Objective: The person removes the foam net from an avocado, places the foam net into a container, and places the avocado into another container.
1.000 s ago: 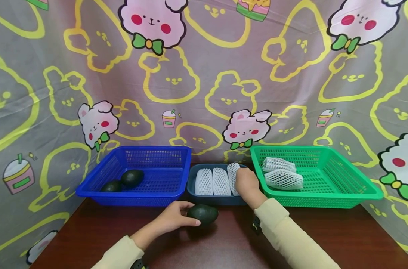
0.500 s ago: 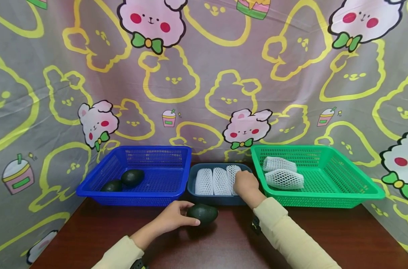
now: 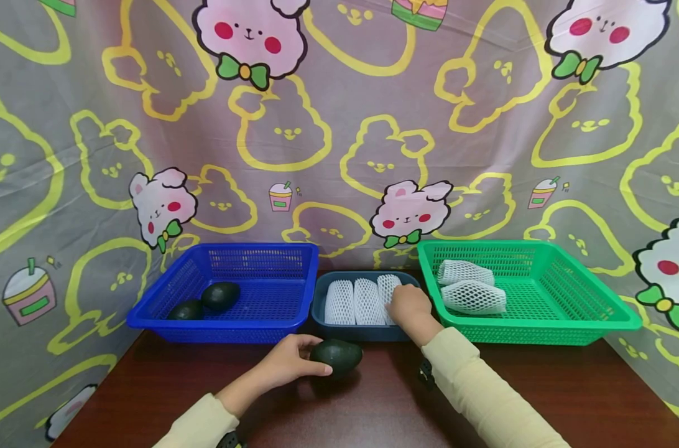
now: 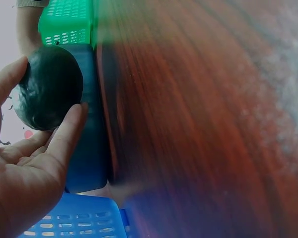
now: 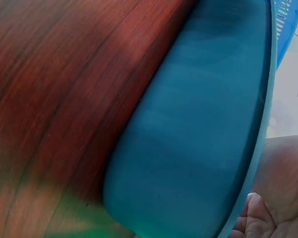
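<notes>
My left hand holds a dark green avocado between thumb and fingers, over the front of the table. In the left wrist view, the thumb and fingers lie around the same avocado. My right hand reaches into a dark blue tray and grips the rightmost white foam net sleeve; its fingertips are mostly hidden. Two more foam net sleeves lie to the left in that tray. The right wrist view shows mainly the tray's outer wall, with part of the right hand behind the rim.
At left stands a blue basket with two avocados in it. The green basket at right contains two net-wrapped pieces. A patterned cloth hangs behind the brown table.
The rightmost foam net sleeve and my right hand have shifted slightly down and left since a second ago. My left hand and the avocado have stayed almost still.
</notes>
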`<state>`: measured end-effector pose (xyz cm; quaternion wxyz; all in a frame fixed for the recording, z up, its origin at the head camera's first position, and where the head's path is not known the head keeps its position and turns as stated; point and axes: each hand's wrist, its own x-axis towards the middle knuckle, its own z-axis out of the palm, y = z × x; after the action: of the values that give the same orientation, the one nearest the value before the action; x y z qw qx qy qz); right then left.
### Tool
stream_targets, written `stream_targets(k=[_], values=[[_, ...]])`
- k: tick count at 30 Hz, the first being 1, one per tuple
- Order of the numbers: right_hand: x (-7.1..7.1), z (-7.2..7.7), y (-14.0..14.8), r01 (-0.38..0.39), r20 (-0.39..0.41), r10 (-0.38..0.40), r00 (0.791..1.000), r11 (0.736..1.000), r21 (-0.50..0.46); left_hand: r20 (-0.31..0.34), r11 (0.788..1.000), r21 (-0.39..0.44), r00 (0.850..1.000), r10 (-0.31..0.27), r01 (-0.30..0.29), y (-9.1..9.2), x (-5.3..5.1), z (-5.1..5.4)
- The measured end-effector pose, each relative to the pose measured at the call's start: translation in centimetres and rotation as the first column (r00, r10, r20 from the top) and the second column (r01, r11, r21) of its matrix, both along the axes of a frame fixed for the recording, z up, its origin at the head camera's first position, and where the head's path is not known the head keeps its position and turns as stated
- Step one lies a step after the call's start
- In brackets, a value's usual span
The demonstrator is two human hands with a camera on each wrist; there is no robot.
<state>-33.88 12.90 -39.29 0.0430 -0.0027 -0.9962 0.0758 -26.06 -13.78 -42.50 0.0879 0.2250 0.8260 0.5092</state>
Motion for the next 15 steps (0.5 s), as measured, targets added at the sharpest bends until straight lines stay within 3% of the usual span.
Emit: stream_targets(k=[9, 15], values=[[0.5, 0.8, -0.1, -0.015, -0.047, 0.014, 0.999, 1.0, -0.011, 0.006, 1.0, 0.013, 1.0, -0.008, 0.008, 0.0, 0.2, 0.4], [1.0, 1.6, -0.3, -0.055, -0.125, 0.052, 0.991, 0.998, -0.023, 0.018, 1.0, -0.005, 1.0, -0.012, 0.012, -0.2, 0.2, 0.9]])
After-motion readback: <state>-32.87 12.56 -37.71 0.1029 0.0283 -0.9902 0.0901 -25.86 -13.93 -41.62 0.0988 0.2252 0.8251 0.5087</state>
